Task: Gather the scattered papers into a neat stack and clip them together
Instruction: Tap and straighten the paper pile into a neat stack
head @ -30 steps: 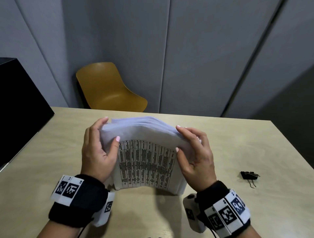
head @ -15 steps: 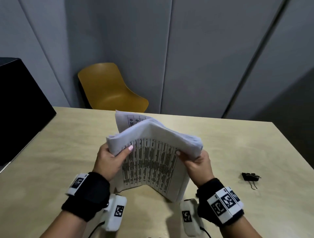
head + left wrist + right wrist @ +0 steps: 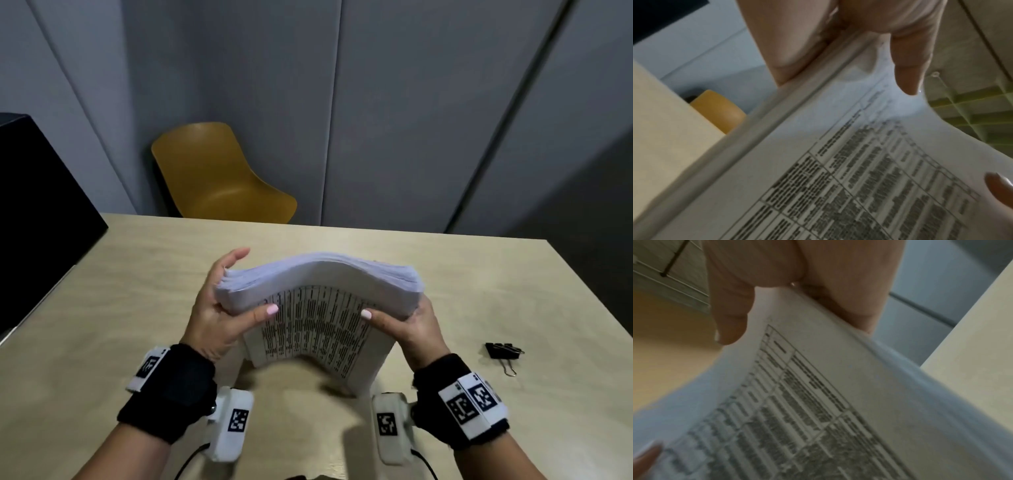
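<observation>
A thick stack of printed papers stands on edge on the wooden table, bowed toward me, its printed table facing me. My left hand grips the stack's left side, thumb across the front sheet and fingers behind. My right hand grips the right side the same way. In the left wrist view the papers fill the frame under my thumb. The right wrist view shows the papers pinched likewise. A black binder clip lies on the table to the right of my right hand.
A yellow chair stands behind the table's far edge. A black box sits at the table's left side. Grey wall panels close off the back.
The loose, uneven sheets have been squared into one even block. Both hands moved from the lower corners up along the sides, and the stack now stands bowed on the table.
</observation>
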The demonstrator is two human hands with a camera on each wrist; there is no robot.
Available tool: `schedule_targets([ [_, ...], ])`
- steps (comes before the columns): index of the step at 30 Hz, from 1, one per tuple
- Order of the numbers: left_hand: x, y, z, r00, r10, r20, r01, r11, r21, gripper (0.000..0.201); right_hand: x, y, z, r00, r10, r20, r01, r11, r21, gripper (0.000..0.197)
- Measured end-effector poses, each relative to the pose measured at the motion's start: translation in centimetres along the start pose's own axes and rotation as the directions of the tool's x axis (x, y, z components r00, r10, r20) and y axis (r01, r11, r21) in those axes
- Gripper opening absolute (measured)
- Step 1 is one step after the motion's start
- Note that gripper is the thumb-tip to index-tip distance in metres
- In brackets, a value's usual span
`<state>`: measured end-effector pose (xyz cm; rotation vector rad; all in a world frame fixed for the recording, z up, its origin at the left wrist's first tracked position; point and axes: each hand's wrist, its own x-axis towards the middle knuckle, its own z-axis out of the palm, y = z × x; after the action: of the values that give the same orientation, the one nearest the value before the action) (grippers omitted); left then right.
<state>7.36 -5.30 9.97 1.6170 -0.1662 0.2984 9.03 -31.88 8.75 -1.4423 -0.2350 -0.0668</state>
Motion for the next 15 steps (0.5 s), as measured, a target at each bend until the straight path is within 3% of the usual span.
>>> schedule_targets([
  [2,-0.3,-0.2,0.0,0.999,0.0,-0.049,-0.002,0.999,-0.039,0.081,0.0,0.3,0.0,0.999,0.035,-0.025,-0.035,0.999,0.004,0.074],
  [6,-0.9,0.1,1.2,1.0,0.016,-0.005,-0.017,1.0,-0.016,0.065,-0.4,0.4,1.0,0.999,0.043,0.006,-0.043,0.999,0.009,0.05],
  [10,-0.8,-1.5,0.5,0.997,-0.05,-0.058,0.045,0.995,-0.089,0.072,-0.4,1.2,0.4,0.994,0.075,-0.074,-0.07,0.995,0.067,0.06],
  [12,-1.2,-2.0,1.2,0.99,-0.118,-0.072,0.111,0.989,-0.094,0.06,-0.5,1.5,1.0,0.993,0.098,-0.065,-0.097,0.995,0.019,0.045],
  [15,-1.0,-1.6,2.3,0.988,-0.075,-0.137,0.08,0.996,0.031,0.029,-0.4,1.4,2.3,0.996,0.046,-0.07,-0.048,0.999,-0.022,0.022],
])
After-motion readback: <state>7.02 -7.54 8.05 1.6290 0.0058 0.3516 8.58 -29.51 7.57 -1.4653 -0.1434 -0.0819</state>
